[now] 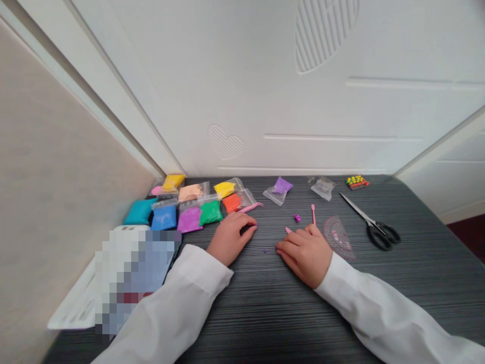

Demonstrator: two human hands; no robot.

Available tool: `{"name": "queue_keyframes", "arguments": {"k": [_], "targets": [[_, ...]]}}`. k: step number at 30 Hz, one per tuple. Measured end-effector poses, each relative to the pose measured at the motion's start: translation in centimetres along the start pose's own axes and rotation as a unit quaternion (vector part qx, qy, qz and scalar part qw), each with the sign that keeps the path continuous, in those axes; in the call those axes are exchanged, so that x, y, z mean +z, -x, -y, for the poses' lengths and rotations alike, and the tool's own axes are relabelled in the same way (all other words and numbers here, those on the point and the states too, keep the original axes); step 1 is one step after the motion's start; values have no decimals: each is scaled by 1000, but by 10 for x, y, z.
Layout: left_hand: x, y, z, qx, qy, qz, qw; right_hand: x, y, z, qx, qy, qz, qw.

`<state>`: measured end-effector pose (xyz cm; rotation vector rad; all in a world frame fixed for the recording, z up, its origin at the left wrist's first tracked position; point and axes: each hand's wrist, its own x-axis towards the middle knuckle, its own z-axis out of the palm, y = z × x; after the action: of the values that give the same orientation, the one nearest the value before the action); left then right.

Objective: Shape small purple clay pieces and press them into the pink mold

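My left hand (pixel 230 235) rests on the dark striped table (pixel 265 303) with its fingers curled in loosely and nothing visible in them. Just behind it lie several small bags of coloured clay (pixel 189 205) and pink tweezers (pixel 250 207). My right hand (pixel 305 251) lies palm down, fingers together, with the tip of a pink stick showing at its fingers. A small purple clay piece (pixel 297 218) and a pink tool (pixel 313 213) lie just beyond it. A purple clay crumb (pixel 264 251) sits between my hands.
A bag of purple clay (pixel 279 189), a clear bag (pixel 322 187), a small tray of coloured beads (pixel 356 182), black-handled scissors (pixel 373 225) and a translucent protractor (pixel 338 235) lie to the right. A white tray (pixel 76 308) sits at the left. A white panel closes off the back.
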<state>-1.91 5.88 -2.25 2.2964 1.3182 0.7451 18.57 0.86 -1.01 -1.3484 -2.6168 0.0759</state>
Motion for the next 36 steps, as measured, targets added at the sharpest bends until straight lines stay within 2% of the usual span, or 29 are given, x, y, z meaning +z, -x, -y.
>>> {"name": "queue_keyframes", "arguments": {"k": [5, 12, 18, 23, 27, 36], "targets": [[-1, 0, 0, -20, 8, -3, 1000, -1, 1, -3, 5, -23, -27, 999], [-1, 1, -1, -53, 23, -8, 998, 0, 3, -6, -42, -64, -71, 995], [2, 1, 3, -34, 35, -18, 999, 0, 4, -8, -64, -70, -86, 992], [1, 1, 3, -14, 21, -12, 1000, -4, 4, -10, -43, -49, -84, 994], [0, 1, 1, -29, 12, -3, 999, -7, 4, -11, -17, -42, -92, 995], [1, 1, 2, -34, 19, -5, 999, -6, 4, -14, -35, -33, -66, 997]]}}
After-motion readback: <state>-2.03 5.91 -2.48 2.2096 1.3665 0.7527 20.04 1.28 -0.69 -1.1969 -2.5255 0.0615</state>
